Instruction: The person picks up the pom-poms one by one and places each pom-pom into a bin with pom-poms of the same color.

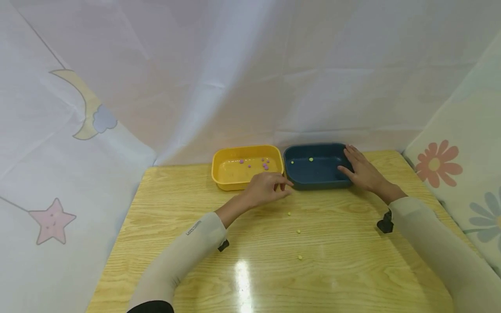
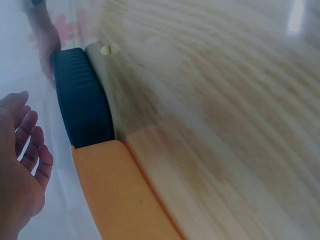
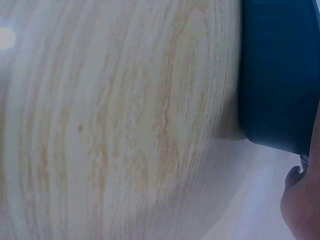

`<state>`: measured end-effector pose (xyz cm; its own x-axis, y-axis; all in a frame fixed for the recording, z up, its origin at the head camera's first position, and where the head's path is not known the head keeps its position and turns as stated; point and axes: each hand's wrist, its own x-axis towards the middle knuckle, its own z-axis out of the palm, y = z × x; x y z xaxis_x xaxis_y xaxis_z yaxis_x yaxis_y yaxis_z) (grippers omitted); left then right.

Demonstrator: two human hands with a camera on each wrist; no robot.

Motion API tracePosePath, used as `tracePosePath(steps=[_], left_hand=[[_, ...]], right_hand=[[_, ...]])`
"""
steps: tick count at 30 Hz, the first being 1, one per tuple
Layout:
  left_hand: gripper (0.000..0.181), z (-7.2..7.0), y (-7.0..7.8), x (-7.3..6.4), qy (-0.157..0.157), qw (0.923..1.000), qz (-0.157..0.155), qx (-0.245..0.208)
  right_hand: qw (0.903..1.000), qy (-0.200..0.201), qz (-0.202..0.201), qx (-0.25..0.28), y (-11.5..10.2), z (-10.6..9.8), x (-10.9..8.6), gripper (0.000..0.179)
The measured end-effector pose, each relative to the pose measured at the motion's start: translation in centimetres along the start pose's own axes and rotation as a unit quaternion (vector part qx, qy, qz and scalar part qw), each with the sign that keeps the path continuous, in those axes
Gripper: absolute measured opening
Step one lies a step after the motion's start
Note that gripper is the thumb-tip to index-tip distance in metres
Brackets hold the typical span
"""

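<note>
My left hand (image 1: 267, 189) hovers at the near right corner of a yellow tray (image 1: 231, 185), its fingers loosely bent. In the left wrist view those fingers are spread apart with nothing visible between them. A dark blue tray (image 1: 322, 184) stands to the right, against the yellow one. My right hand (image 1: 364, 171) rests at its right end, fingers fairly straight and thumb over the rim. Several small purple balls (image 1: 266, 167) lie in the yellow tray. Two yellow-green balls (image 1: 311, 159) sit in the blue tray.
Three yellow-green balls (image 1: 298, 231) lie in a rough line on the wooden table (image 1: 188, 269), in front of the trays. A pale cloth (image 1: 250, 87) hangs directly behind both trays and along the table's sides.
</note>
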<state>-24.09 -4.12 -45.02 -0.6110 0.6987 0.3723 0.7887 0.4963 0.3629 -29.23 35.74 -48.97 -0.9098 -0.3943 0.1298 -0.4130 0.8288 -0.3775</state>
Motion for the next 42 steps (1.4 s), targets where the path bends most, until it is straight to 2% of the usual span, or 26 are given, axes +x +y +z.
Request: tracePosePath(steps=[7,13,16,21,28,42], left_hand=[[0.024,0.9,-0.2,-1.8,-0.059,0.9982,-0.009,-0.009],[0.024,1.8,-0.4,-2.5,-0.112,0.9937,-0.010,-0.009],[0.024,2.3,-0.4,-2.7,-0.128,0.9914,-0.022,-0.013],[0.023,3.0,-0.5,-2.8,-0.136,0.9900,-0.036,-0.013],[0.022,4.0,-0.9,-2.5,-0.152,0.9876,-0.036,-0.015],[0.016,4.8,-1.5,-1.5,-0.169,0.9838,-0.044,-0.037]], right_hand=[[1.0000,0.002,-0.002,0.000,-0.1,0.0,-0.1,0.084],[1.0000,0.002,-0.002,0.001,0.0,0.0,-0.1,0.084],[1.0000,0.002,-0.003,0.001,0.0,0.0,-0.1,0.084],[1.0000,0.004,-0.005,0.000,0.0,0.0,-0.2,0.083],[0.9999,0.010,-0.008,0.002,0.0,0.1,-0.2,0.083],[0.9999,0.012,0.001,-0.001,0.3,0.4,0.0,0.083]])
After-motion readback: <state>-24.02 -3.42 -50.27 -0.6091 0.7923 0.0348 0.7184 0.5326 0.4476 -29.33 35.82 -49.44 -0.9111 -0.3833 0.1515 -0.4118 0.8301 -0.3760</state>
